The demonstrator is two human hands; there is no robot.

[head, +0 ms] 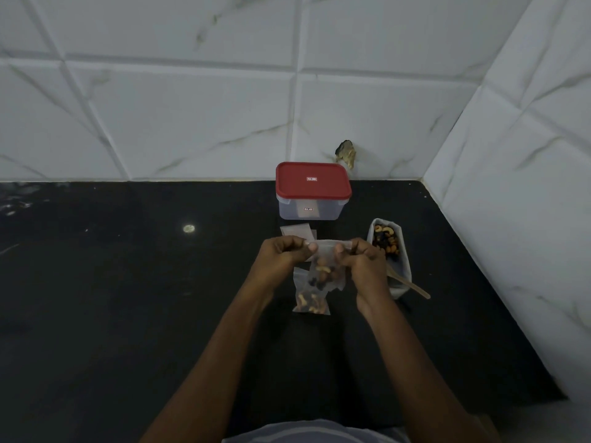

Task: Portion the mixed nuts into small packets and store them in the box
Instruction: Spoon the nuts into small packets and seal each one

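Mixed-nut packet [323, 270], clear plastic, part filled with cashews and dark pieces, is at frame centre. Left hand [284, 254] and right hand [366, 262] pinch its top edge with curled fingers. Closed red-lidded box [313, 190] stands behind it; its labels [311, 179] are illegible. Surface: black countertop [128, 298]. Walls: white marble-pattern wall tiles [192, 116].
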